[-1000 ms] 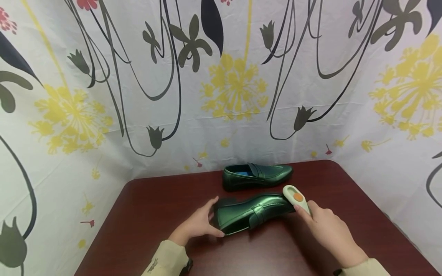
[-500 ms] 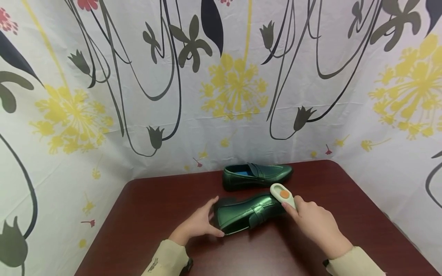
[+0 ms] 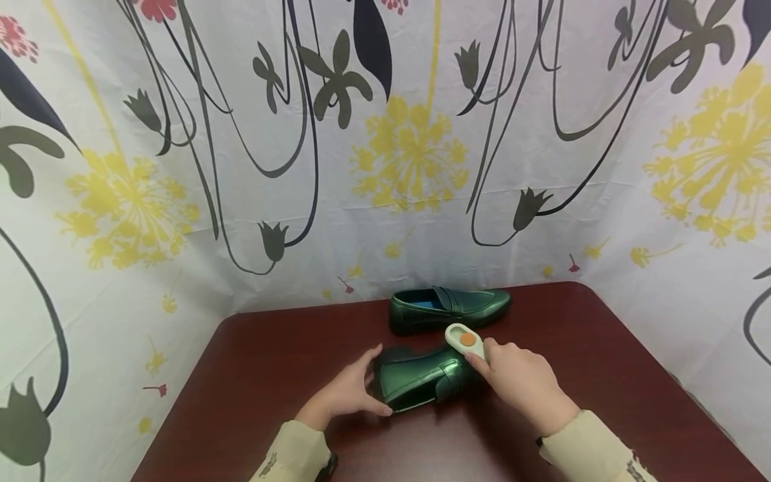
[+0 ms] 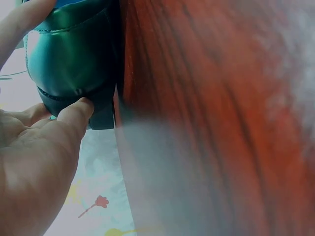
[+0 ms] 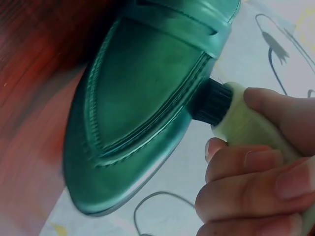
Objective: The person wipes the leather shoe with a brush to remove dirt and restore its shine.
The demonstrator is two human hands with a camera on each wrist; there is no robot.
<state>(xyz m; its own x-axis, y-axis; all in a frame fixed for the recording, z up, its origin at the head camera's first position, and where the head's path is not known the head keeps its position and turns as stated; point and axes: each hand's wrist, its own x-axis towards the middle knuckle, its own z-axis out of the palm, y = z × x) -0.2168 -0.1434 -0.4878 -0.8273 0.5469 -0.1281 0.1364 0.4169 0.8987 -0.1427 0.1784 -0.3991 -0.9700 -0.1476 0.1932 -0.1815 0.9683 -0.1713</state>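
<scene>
A shiny green loafer [image 3: 409, 378] is tilted on its side on the table, its opening facing me and its toe to the right. My left hand [image 3: 343, 395] grips its heel, the thumb at the collar and fingers around the heel end, as the left wrist view shows. My right hand [image 3: 524, 381] holds a small shoe brush [image 3: 474, 343] with a pale green handle and an orange button. In the right wrist view its dark bristles [image 5: 216, 103] touch the loafer's side near the strap. In the head view, the brush and right hand hide the toe.
A second green loafer [image 3: 478, 304] with a blue insole stands upright behind the first, near the back edge of the dark red wooden table [image 3: 271, 375]. White cloth [image 3: 229, 187] printed with flowers hangs around the table's back and sides.
My right hand has moved the brush leftward along the loafer, from the toe toward the strap. The left hand and both loafers stay in place.
</scene>
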